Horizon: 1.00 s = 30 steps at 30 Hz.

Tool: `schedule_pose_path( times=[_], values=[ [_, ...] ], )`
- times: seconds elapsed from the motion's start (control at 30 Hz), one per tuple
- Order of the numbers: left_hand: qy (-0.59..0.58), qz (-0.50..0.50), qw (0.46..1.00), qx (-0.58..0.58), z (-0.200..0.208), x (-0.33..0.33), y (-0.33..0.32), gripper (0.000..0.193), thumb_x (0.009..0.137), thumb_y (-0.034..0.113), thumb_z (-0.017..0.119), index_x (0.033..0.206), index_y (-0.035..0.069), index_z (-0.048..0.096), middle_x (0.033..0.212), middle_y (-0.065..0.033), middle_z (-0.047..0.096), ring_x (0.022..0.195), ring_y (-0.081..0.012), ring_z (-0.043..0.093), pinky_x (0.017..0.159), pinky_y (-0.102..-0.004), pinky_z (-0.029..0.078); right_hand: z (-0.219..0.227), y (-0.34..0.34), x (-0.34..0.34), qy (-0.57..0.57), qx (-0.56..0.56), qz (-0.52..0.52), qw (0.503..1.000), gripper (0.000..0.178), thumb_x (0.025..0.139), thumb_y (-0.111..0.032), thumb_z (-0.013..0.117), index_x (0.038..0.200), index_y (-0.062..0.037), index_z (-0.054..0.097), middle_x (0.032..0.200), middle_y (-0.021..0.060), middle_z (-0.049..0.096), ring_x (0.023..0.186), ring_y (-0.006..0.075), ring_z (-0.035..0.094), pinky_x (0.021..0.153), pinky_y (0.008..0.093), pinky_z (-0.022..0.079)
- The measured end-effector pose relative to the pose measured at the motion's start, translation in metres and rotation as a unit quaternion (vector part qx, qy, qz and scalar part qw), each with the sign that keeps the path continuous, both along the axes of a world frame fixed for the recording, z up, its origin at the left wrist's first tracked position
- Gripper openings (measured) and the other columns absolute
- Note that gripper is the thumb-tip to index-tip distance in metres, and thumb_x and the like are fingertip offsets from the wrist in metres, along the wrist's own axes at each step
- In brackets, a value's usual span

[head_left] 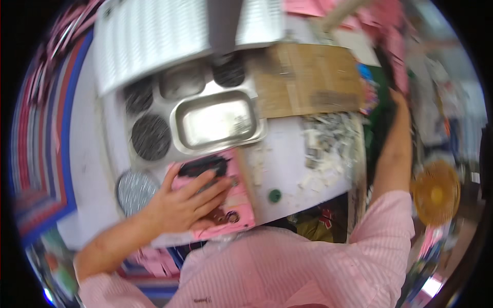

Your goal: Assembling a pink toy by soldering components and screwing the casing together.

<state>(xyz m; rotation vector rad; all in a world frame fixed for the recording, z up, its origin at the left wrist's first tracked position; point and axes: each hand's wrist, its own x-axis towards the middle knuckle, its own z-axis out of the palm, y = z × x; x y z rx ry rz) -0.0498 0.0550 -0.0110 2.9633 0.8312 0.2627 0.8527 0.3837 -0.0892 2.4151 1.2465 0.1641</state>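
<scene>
My left hand [192, 203] lies with fingers spread over a flat pink pad or box [245, 208] at the table's near edge. Black pieces [192, 167] and a brown patch show around its fingers on the pink surface. Behind it is a steel compartment tray [174, 149], with dark thin items filling its round wells and a shiny bare rectangular well. A round dish of silvery thin items [136, 191] stands left of the hand. My right hand [396, 97] reaches far to the right, beside dark green material [380, 97] and hanging pink cloth; its fingers are blurred and mostly hidden.
A ribbed silvery panel [154, 36] and a blurred dark post [223, 25] overhang the tray. Cardboard [308, 79] lies right of it, above a heap of small greyish pieces [331, 143]. A green cap [275, 195] sits nearer. An amber plastic basket or stool [436, 192] stands right.
</scene>
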Motion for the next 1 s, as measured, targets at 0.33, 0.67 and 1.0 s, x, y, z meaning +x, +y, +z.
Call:
schedule_pose_path(
  times=[0.33,0.67,1.0],
  values=[
    [0.003,0.016,0.997,-0.077,0.006,-0.009,-0.008,0.056,0.094,0.055,0.052,0.139,0.023,0.057,0.152,-0.0005,0.048,0.146,-0.0249,0.036,0.116,-0.0661,0.011,0.002,0.020,-0.078,0.019,0.066,0.232,0.970,0.037,0.089,-0.034,0.063,0.114,-0.0077,0.070,0.114,0.0202,0.069,0.110,0.0354,0.066,0.094,0.0461,0.051],
    [-0.229,0.290,0.929,0.005,0.002,0.010,-0.009,0.021,0.073,0.020,0.077,0.087,0.013,0.063,0.098,-0.0032,0.057,0.095,-0.0247,0.054,0.085,-0.0438,0.033,0.022,0.006,-0.164,0.042,0.144,0.170,0.974,0.041,0.083,-0.031,0.072,0.113,-0.0037,0.067,0.120,0.0203,0.067,0.116,0.0376,0.062,0.095,0.0456,0.050],
    [-0.228,0.223,0.945,0.070,0.009,0.020,-0.021,0.029,0.077,0.026,0.075,0.102,0.014,0.066,0.110,0.0002,0.061,0.102,-0.0213,0.057,0.096,-0.0476,0.033,0.141,-0.060,-0.190,0.362,0.560,0.119,0.736,0.049,0.092,-0.021,0.069,0.134,-0.0010,0.053,0.121,0.0169,0.065,0.107,0.0341,0.066,0.092,0.0438,0.053]
  ],
)
